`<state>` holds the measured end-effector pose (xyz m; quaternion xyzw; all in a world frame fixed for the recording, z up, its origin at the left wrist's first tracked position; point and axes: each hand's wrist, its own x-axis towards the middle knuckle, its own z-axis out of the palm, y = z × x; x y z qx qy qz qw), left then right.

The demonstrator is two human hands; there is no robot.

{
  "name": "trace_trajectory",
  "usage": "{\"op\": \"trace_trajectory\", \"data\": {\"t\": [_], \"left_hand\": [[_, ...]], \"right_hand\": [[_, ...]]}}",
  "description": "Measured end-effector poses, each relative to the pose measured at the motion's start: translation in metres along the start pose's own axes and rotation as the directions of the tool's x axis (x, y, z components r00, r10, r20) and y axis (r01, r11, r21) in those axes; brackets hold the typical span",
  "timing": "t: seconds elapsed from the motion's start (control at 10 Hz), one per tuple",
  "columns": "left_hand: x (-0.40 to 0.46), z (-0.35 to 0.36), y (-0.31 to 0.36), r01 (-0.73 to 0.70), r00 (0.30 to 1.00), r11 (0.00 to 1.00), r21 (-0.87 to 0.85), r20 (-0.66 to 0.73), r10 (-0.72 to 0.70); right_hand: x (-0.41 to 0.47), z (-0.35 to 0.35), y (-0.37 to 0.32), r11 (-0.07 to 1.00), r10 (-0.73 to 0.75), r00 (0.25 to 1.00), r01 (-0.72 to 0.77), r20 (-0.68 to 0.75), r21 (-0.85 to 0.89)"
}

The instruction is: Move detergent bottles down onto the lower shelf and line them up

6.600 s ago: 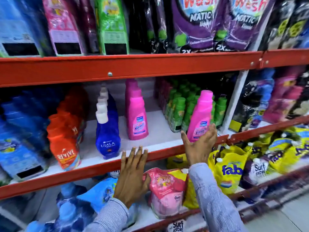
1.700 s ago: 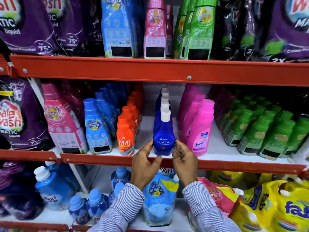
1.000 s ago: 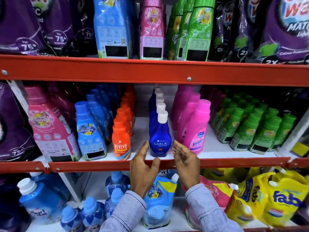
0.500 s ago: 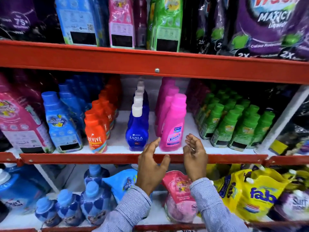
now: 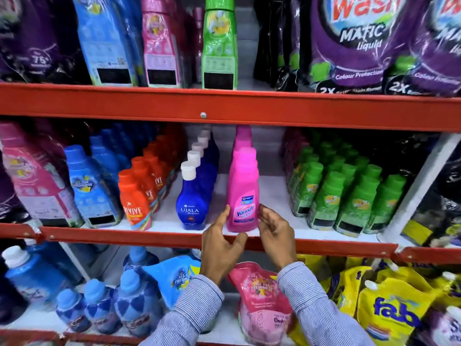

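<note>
- The pink Vanish bottle (image 5: 242, 193) stands upright at the front edge of the middle shelf (image 5: 324, 245); a second pink bottle behind it shows only its cap and shoulder; whether more stand further back cannot be told
- The left hand (image 5: 219, 243) and right hand (image 5: 274, 236) flank the base of the pink Vanish bottle, fingers spread and loosely curved; the fingertips of both lie at the label's two edges, but whether they press on the plastic or sit just off it is not clear; neither hand is closed round the bottle
- Both striped sleeves (image 5: 306, 295) run out of the bottom of the view, so the arms are cut off
- Just left of the pink bottle a row of blue Ujala bottles (image 5: 192, 206) with white caps recedes into the dark; only the front label reads; further left, orange Revive bottles (image 5: 136, 203) in a row, their labels smeared
- Right of the pink bottle, well apart, green bottles (image 5: 349, 196) in several rows; their labels are too blurred to read
- The top shelf holds tall blue, pink and green packs and purple pouches (image 5: 356, 46), all cut off by the upper edge
- The lower shelf (image 5: 224, 320) holds blue bottles on the left, a pink refill pouch (image 5: 262, 303) partly hidden by the right sleeve, a blue pouch behind the left wrist, and yellow Fab pouches (image 5: 394, 313) cut by the right edge
</note>
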<state>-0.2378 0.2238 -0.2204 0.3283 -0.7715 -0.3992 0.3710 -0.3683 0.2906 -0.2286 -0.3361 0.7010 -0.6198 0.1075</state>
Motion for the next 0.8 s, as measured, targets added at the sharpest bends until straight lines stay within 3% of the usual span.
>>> {"op": "trace_trajectory", "data": {"t": [0.8], "left_hand": [[0.016,0.000,-0.028,0.005,1.000,0.998,-0.061,0.028,-0.003]], "right_hand": [[-0.011,0.006,-0.006,0.997,-0.056,0.997,0.053,-0.047,-0.063]]}}
